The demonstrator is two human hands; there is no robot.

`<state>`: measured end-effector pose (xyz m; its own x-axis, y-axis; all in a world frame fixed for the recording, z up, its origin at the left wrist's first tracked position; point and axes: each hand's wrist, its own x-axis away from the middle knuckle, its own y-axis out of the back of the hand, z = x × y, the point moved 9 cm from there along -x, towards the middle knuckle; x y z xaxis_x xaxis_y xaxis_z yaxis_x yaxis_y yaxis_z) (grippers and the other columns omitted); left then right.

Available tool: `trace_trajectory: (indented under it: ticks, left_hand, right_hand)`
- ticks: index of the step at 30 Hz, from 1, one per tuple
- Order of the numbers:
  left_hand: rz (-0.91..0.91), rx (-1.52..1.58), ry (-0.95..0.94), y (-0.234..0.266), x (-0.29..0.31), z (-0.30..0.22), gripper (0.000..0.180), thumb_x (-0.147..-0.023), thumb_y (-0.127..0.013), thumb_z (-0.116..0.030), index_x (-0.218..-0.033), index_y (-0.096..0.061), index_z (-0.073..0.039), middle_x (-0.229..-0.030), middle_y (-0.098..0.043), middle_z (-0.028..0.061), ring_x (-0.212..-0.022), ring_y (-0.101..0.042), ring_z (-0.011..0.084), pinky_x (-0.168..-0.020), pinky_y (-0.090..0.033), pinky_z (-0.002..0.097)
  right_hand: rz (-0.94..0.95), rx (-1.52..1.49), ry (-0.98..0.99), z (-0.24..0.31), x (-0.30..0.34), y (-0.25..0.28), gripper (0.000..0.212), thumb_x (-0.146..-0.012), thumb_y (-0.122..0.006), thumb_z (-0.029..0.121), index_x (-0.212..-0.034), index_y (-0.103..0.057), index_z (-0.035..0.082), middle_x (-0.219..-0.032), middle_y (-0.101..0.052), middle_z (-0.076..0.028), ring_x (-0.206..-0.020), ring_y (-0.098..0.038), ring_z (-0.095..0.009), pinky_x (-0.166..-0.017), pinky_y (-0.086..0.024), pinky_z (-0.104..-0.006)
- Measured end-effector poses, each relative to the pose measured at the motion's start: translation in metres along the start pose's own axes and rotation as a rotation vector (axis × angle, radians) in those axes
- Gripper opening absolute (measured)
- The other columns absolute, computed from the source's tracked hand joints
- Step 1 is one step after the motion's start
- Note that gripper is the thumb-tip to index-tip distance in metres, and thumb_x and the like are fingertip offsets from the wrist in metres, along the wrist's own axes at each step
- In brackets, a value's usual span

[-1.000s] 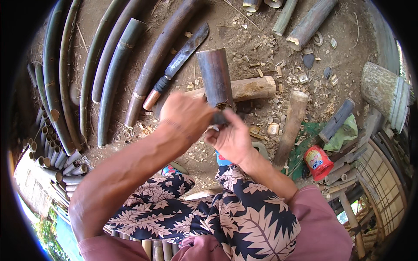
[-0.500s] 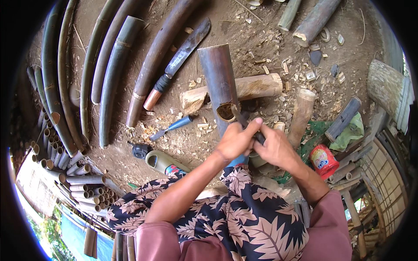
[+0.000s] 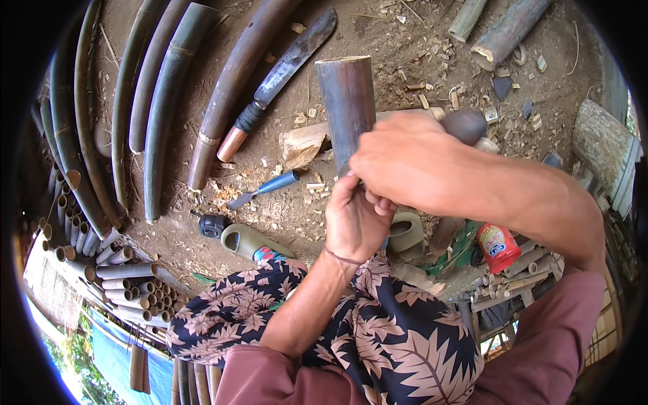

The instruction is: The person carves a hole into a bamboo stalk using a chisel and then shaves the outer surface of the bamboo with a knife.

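Observation:
A dark bamboo tube (image 3: pixel 345 101) leans on a pale wooden block (image 3: pixel 304 143) on the dirt in front of me. My left hand (image 3: pixel 352 223) is curled around the tube's near end, a thin band on its wrist. My right hand (image 3: pixel 412 162) lies over that end from the right, closed on a tool with a dark rounded handle (image 3: pixel 466 125). The tool's working end is hidden under my fingers. My lap in leaf-patterned cloth fills the lower part of the view.
A machete (image 3: pixel 283 67) and a blue-handled chisel (image 3: pixel 266 189) lie left of the tube. Long bamboo culms (image 3: pixel 169 108) curve along the left, with stacked cut tubes (image 3: pixel 121 277) below them. Green sandals (image 3: pixel 248 239), a red packet (image 3: pixel 496 246) and logs (image 3: pixel 506 30) are nearby.
My right hand has come up and over the tube's near end with the dark-handled tool. My left hand has shifted lower, beneath it. The tube stays put.

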<state>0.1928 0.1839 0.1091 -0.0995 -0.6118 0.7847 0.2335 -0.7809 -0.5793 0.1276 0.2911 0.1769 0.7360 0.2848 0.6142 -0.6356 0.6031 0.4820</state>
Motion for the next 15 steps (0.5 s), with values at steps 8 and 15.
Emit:
trace_trajectory:
  ticks: [8,15]
  left_hand:
    - [0.138,0.117,0.226,0.005,-0.01,0.065,0.048,-0.102,-0.038,-0.048,-0.104,-0.063,-0.008,-0.077,-0.065,0.0075,-0.086,-0.06,0.0215,-0.082,-0.046,0.0399]
    - [-0.416,-0.761,0.138,0.04,0.009,0.028,0.036,-0.098,-0.05,-0.028,-0.087,-0.065,0.004,-0.072,-0.066,0.0155,-0.054,-0.059,0.0212,-0.055,-0.047,0.0318]
  right_hand:
    - [0.1,0.154,-0.055,-0.027,0.033,-0.05,0.015,-0.073,-0.068,0.019,-0.084,-0.071,0.009,-0.074,-0.071,-0.01,-0.07,-0.072,-0.026,-0.057,-0.055,-0.0376]
    - [-0.324,-0.409,-0.315,-0.035,0.065,-0.119,0.023,-0.077,-0.067,0.019,-0.099,-0.066,0.013,-0.081,-0.071,-0.009,-0.068,-0.07,-0.029,-0.056,-0.055,-0.0417]
